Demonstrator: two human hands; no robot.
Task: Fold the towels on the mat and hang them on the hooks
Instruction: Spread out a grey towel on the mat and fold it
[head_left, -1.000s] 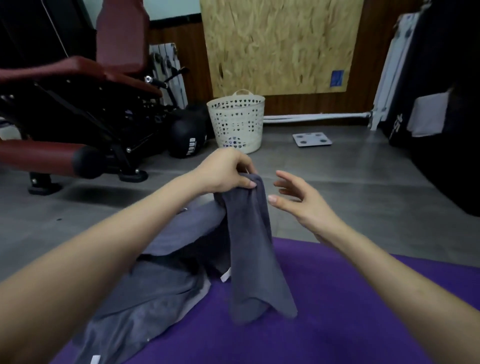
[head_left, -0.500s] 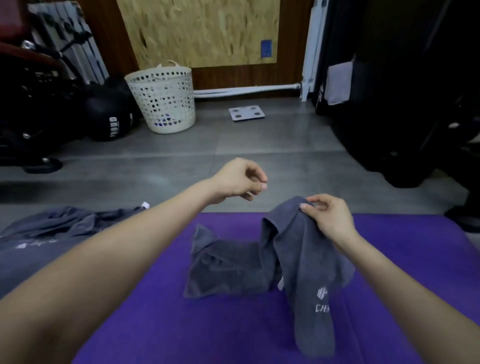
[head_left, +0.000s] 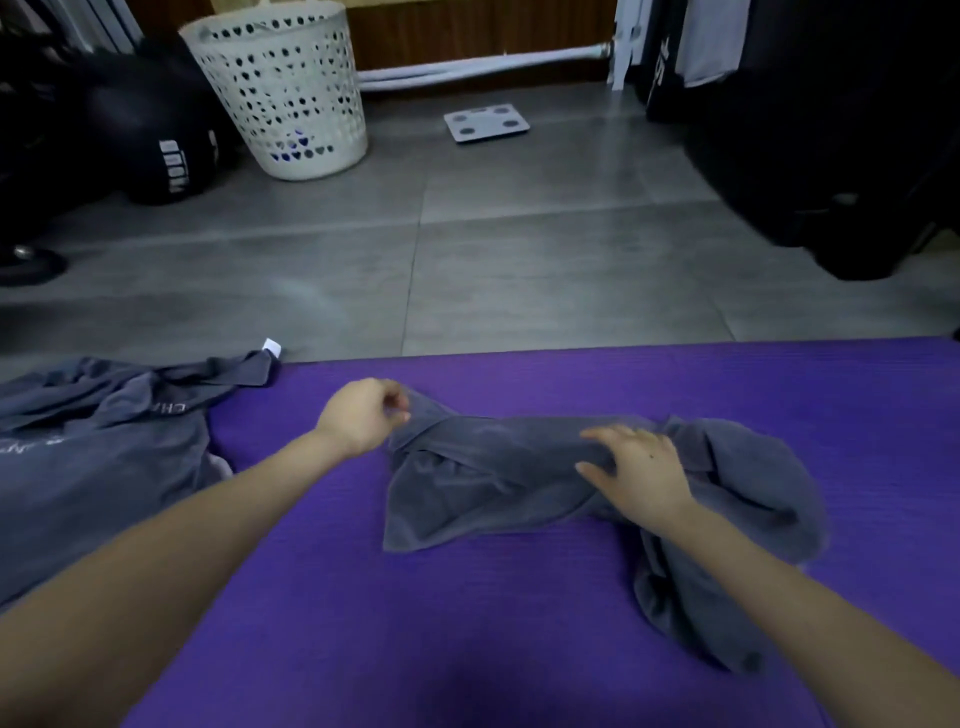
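Pinched: towel (head_left: 493, 467) corner, my left hand (head_left: 358, 415); right hand (head_left: 641, 475) grasps bunched middle. Risk: twisted cloth on mat (head_left: 571, 379) could fold crooked unless I flatten it.

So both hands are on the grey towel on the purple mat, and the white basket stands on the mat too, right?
Not quite: the head view shows the basket standing on the floor beyond the mat, not on it. The rest holds: the left hand and right hand are on the towel on the mat.
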